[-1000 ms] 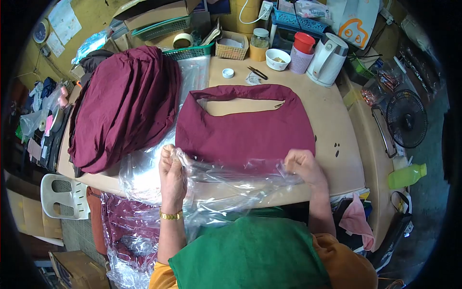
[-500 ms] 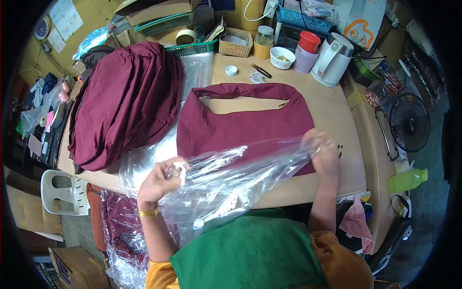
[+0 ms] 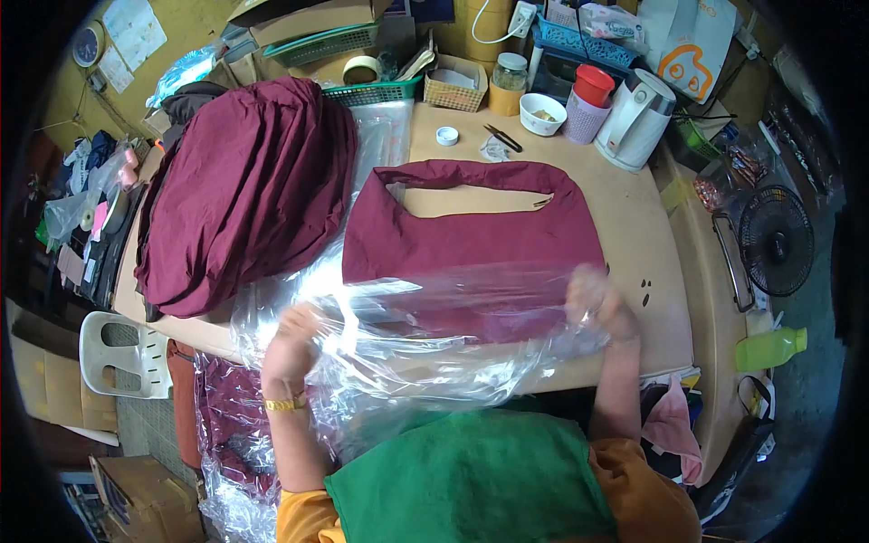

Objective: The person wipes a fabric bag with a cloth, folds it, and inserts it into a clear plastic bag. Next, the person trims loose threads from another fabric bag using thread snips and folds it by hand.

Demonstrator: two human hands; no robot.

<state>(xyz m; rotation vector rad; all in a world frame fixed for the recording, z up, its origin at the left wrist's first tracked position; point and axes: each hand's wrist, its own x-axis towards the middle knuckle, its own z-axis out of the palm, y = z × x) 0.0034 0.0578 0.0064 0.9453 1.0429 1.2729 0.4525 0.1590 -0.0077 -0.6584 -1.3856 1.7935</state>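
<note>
Spanning the space between the left hand (image 3: 291,342) and the right hand (image 3: 599,300), clear plastic (image 3: 434,376) hangs in loose, shiny folds, its upper part lying across the lower part of a maroon bag (image 3: 471,244) in the view. The left hand is closed, fingers curled in on the left end of the plastic; it is near the front edge of the bench (image 3: 647,335), to the left of the bag's lower left corner and nearer the wearer, apart from the fabric. The right hand is likewise closed on the other end of the plastic, and appears in front of the bag's lower right corner; whether it touches the cloth I cannot tell. Both hands are blurred, so the exact finger grip is unclear. The bag lies flat on the bench, beyond the plastic, with its looped strap (image 3: 475,170) on the far side and its lower part showing through the film. A gold band (image 3: 286,404) circles the left wrist. To the left of the bag stands a heap of maroon fabric (image 3: 249,199). Beyond the strap lie a white cap (image 3: 446,136) and dark snips (image 3: 504,138), well apart from both hands.
</note>
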